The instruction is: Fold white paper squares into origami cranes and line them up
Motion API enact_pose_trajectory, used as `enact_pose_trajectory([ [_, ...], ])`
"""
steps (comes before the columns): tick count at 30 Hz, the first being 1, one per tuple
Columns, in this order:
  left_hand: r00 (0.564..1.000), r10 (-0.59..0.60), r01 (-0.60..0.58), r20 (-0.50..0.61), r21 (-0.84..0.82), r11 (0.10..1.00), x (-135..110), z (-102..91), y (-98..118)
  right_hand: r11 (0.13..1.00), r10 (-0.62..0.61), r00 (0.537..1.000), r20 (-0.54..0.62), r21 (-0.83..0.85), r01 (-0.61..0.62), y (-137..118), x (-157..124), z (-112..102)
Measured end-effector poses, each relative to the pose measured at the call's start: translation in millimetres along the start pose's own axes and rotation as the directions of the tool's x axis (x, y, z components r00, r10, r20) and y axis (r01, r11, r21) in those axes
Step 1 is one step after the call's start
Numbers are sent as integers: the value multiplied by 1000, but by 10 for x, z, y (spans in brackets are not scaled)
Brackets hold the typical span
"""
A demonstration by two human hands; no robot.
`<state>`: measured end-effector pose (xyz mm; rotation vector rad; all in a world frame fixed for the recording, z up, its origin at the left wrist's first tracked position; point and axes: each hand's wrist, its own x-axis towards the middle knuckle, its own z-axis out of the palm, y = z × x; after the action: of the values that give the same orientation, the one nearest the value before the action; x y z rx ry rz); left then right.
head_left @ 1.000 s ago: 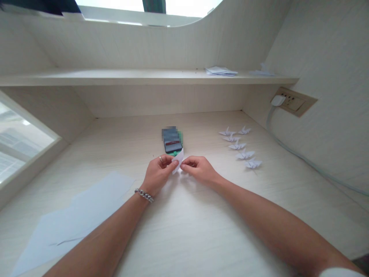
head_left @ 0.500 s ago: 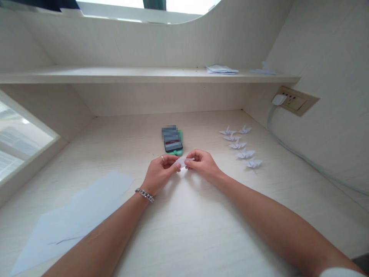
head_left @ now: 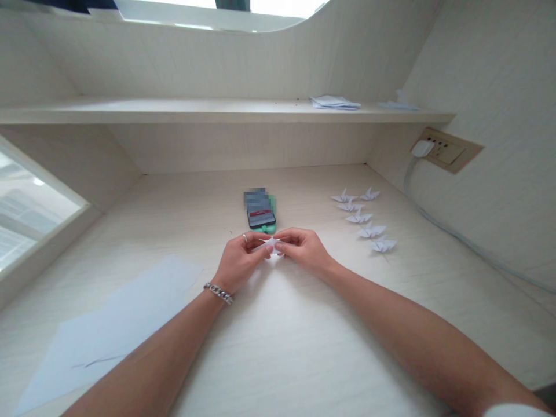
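Both of my hands meet at the middle of the pale wooden desk (head_left: pixel 304 347) over a small folded piece of white paper (head_left: pixel 270 245). My left hand (head_left: pixel 240 260), with a ring and a chain bracelet at the wrist, pinches the paper from the left. My right hand (head_left: pixel 302 250) pinches it from the right, fingers curled. Most of the paper is hidden between the fingertips. Just behind the hands lies a phone (head_left: pixel 259 213) on a green case.
Several folded white paper cranes (head_left: pixel 364 220) lie in a row at the right. Large white sheets (head_left: pixel 113 324) lie at the left front. A shelf (head_left: pixel 217 110) above holds more paper (head_left: pixel 334 103). A wall socket (head_left: pixel 445 150) with a plugged cable sits at the right.
The paper, held up on edge a second ago, has been turned down flat between the fingertips. Both hands have closed in together and shifted slightly away from me.
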<state>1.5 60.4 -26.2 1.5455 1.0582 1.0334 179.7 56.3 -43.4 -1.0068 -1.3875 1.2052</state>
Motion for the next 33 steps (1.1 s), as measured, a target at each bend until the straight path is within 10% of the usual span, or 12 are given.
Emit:
enact_pose_trajectory([
  [33,1000,-25,24,7,36,999,-7,20,62,994,105,994,39,22,-106,-63,-10,3],
])
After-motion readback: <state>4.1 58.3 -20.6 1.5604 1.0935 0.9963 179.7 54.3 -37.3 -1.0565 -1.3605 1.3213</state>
